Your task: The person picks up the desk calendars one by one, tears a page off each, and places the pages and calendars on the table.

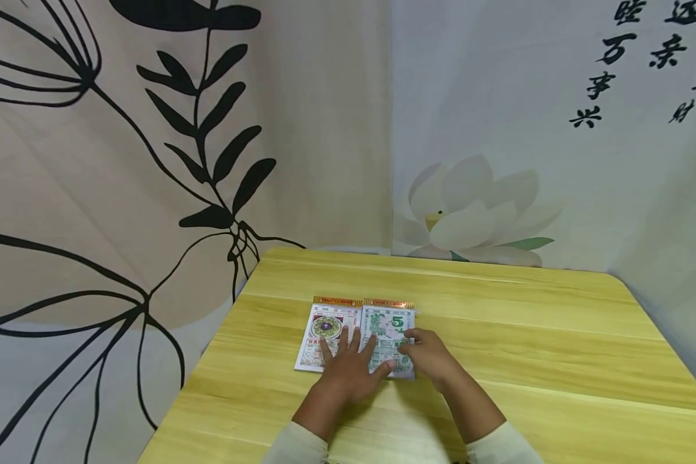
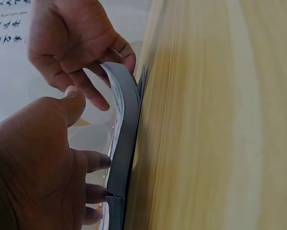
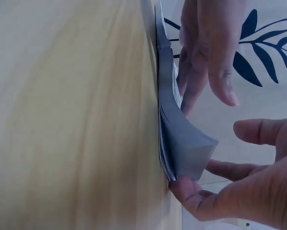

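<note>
Two tear-off calendars lie side by side on the wooden table, a red-printed calendar (image 1: 312, 353) on the left and a green-printed calendar (image 1: 387, 317) on the right. My left hand (image 1: 350, 372) rests across them with spread fingers, its thumb over the green one's lower part. At the green calendar's right edge, my right hand (image 1: 433, 356) has curled fingers round the page edges. In the right wrist view the lifted pages (image 3: 194, 151) bend upward, with a finger under their corner and the right thumb (image 3: 256, 132) apart from them. The left wrist view shows the raised edge (image 2: 125, 91) between right-hand fingers.
The wooden table (image 1: 528, 348) extends beyond the calendars on both sides. Behind it hang a backdrop with black plant drawings (image 1: 205, 129) and a pale panel bearing a lotus (image 1: 475, 212) and dark brush characters (image 1: 600, 84).
</note>
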